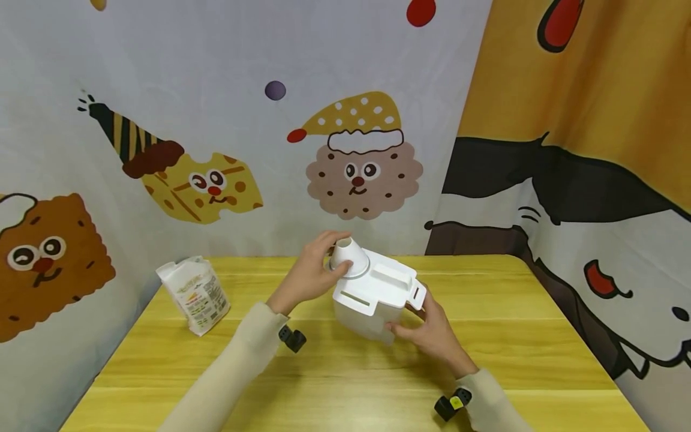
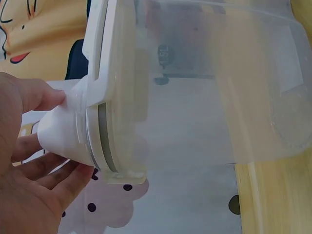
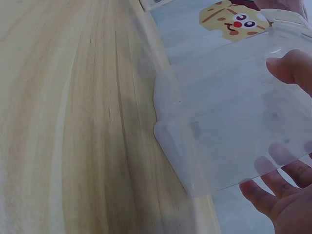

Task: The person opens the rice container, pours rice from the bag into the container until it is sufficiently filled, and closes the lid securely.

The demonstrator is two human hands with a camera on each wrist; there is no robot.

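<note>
A translucent plastic container (image 1: 361, 315) with a white lid (image 1: 380, 287) sits tilted toward me on the yellow wooden table (image 1: 324, 384). A white cone-shaped cap (image 1: 345, 255) stands on the lid's round opening. My left hand (image 1: 313, 270) grips this cap (image 2: 61, 131) with thumb and curled fingers. My right hand (image 1: 429, 327) holds the container's near right side, thumb on the wall and fingers beneath. In the right wrist view the clear container body (image 3: 229, 122) fills the right half, with my fingertips (image 3: 265, 197) under it. The container looks empty inside.
A white printed bag (image 1: 195, 293) stands at the table's back left. Cartoon-patterned cloth (image 1: 345, 150) hangs close behind and on both sides of the table. Bare wooden tabletop (image 3: 73, 122) lies in front of the container.
</note>
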